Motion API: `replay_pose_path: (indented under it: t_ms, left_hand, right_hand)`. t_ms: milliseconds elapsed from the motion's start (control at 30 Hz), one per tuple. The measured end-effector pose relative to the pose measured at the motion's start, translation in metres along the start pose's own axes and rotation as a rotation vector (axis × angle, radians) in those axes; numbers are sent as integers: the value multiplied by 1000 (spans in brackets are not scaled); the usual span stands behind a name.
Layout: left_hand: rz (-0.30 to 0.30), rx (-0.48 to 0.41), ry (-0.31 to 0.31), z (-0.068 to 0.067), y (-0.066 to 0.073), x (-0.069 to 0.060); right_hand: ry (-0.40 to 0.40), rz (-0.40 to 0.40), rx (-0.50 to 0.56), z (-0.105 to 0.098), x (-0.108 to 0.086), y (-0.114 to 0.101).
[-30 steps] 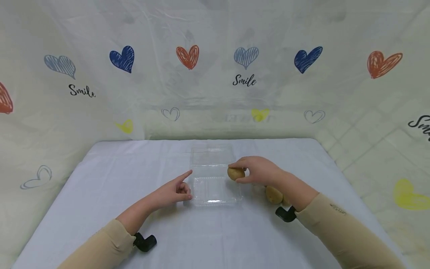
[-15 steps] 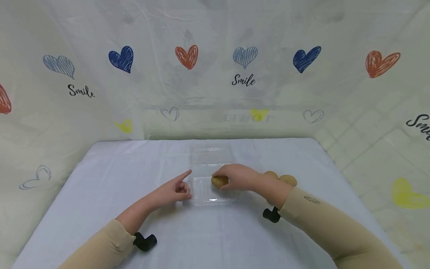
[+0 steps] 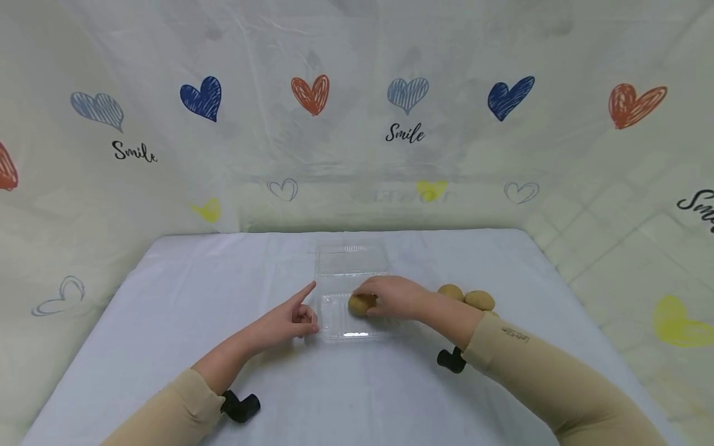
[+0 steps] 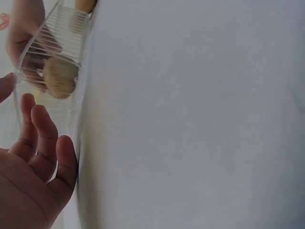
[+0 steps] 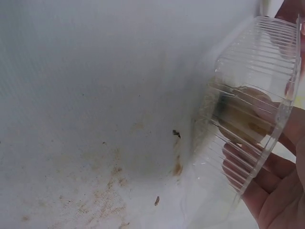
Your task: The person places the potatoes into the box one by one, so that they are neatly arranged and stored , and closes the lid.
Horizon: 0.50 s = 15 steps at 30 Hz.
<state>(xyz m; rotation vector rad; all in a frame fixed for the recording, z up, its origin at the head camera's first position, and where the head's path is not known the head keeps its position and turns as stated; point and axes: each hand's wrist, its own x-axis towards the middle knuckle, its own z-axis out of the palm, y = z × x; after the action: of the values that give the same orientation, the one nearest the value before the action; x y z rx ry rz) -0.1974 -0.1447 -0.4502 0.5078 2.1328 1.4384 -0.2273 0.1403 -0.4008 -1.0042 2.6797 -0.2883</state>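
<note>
A clear plastic clamshell container [image 3: 355, 335] lies unfolded on the white cloth, its lid [image 3: 350, 260] spread toward the back. Inside the near half, my right hand [image 3: 397, 296] holds a potato [image 3: 362, 304] between thumb and fingers. Through the ribbed wall, the left wrist view shows that potato [image 4: 60, 78] low in the container. My left hand [image 3: 284, 322] is at the container's left side, index finger and thumb extended to its edge. Its other fingers [image 4: 45, 126] bend loosely and hold nothing.
Several more potatoes [image 3: 479, 300] sit on the cloth right of the container, partly behind the right forearm. Brown dirt specks [image 5: 109, 191] mark the cloth in the right wrist view. A heart-printed sheet [image 3: 357, 204] hangs behind the table.
My right hand has carried the potato leftward and down into the container's near half. Over the last half second it has barely moved. The left hand stays at the container's edge.
</note>
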Motion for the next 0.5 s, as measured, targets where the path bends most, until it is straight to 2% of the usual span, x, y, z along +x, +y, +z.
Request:
replay_pose_path:
  t_ms: [233, 500]
  left_hand:
    - [-16, -17, -4, 0, 2, -2]
    - [-26, -62, -24, 0, -1, 0]
  right_hand:
    - [29, 8, 15, 1, -2, 0]
    - [77, -56, -28, 5, 6, -8]
